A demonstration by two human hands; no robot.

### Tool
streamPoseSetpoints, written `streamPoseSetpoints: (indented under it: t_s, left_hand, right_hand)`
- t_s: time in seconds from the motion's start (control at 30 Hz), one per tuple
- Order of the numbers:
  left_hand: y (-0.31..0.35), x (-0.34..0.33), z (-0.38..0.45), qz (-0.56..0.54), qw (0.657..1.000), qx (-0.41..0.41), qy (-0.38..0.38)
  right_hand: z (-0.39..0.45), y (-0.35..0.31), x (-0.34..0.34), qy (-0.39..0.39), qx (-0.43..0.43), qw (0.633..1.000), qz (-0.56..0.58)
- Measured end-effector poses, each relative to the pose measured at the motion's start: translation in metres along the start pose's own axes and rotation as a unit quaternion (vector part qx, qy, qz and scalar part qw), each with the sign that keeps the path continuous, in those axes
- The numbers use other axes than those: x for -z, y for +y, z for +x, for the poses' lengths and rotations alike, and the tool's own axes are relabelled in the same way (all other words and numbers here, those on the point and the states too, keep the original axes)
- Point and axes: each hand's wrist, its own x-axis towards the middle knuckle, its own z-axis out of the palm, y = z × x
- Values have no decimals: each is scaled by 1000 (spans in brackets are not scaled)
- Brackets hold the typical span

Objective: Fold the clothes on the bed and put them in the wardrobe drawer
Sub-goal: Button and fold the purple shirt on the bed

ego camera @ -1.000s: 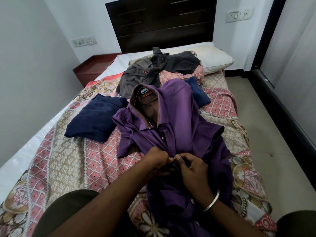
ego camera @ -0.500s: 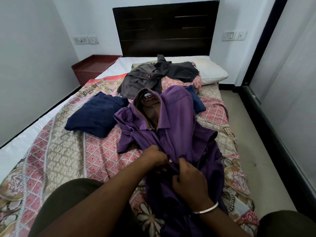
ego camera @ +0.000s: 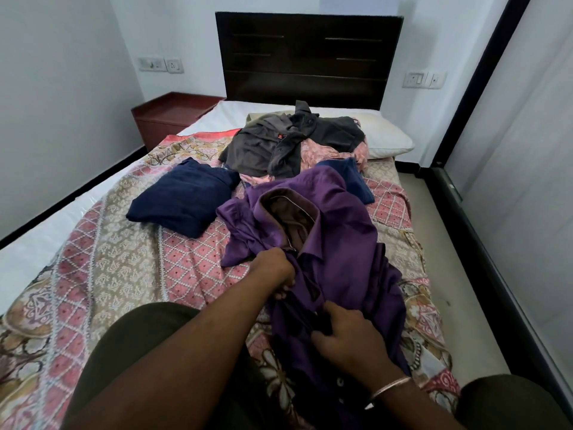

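Observation:
A purple shirt (ego camera: 335, 231) with a brown inner collar lies rumpled on the bed, collar away from me. My left hand (ego camera: 274, 266) grips the shirt front just below the collar. My right hand (ego camera: 347, 339), a bangle on its wrist, pinches the button placket lower down. A folded navy garment (ego camera: 183, 203) sits to the left. Behind the purple shirt lie a grey shirt (ego camera: 279, 141), a pink patterned cloth (ego camera: 322, 152) and another navy piece (ego camera: 353, 178).
The bed carries a patterned pink and beige bedspread (ego camera: 124, 268) and a white pillow (ego camera: 387, 138) at the dark headboard (ego camera: 307, 57). A red-brown bedside table (ego camera: 167, 116) stands at the back left. Bare floor (ego camera: 459, 274) runs along the right side beside a dark-framed panel.
Both hands have moved apart along the shirt front: the left stays near the collar, the right has dropped lower on the placket. The collar has folded over, hiding the label.

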Motion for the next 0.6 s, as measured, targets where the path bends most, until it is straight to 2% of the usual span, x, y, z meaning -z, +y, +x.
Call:
streamPoseSetpoints:
  t_s: [0.13, 0.2, 0.23, 0.33, 0.47, 0.6]
  left_hand:
    - [-3, 8, 0, 113, 983, -59, 132]
    - [0, 11, 1, 125, 970, -124, 170]
    - [2, 13, 2, 138, 959, -171, 180]
    - [6, 22, 13, 202, 920, -291, 169]
    - [5, 39, 33, 315, 897, -279, 133]
    - [2, 51, 54, 335, 893, -284, 98]
  right_hand:
    - [21, 0, 17, 144, 40, 988, 42]
    - [41, 1, 27, 209, 91, 973, 28]
    - [53, 2, 32, 212, 117, 970, 13]
    - [92, 12, 42, 145, 198, 969, -21]
    - [137, 15, 55, 74, 254, 955, -130]
    - [169, 14, 65, -7, 287, 926, -246]
